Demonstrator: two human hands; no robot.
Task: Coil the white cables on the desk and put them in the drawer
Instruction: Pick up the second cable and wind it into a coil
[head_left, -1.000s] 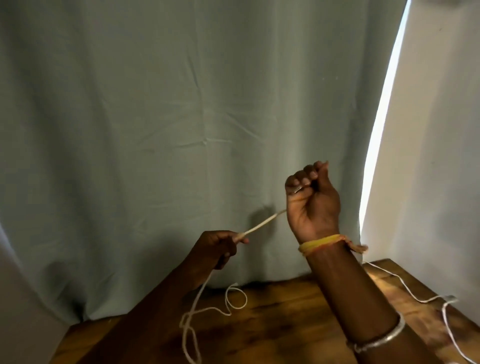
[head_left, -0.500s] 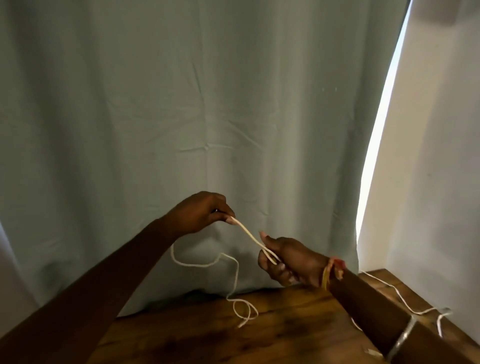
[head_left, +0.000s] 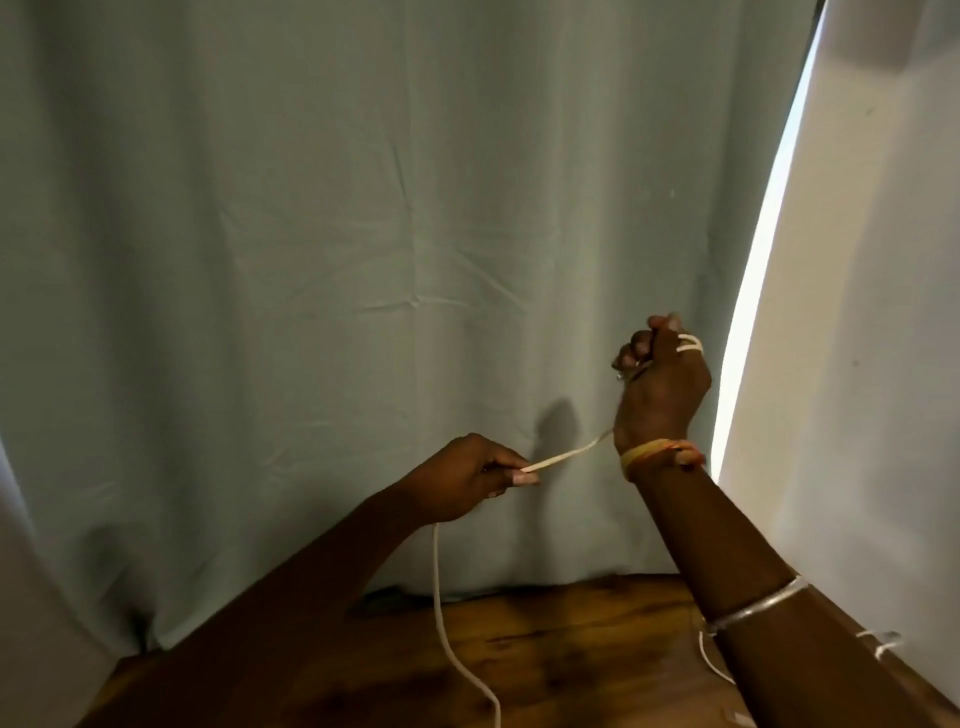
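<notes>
Overhead, right hand fingers curl around white cable loops; left hand fingers pinch it.

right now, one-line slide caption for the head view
Right hand grips looped white cable while left hand pinches its strand above the desk

Pale green curtain hangs behind wooden desk; daylight gap right.
</notes>
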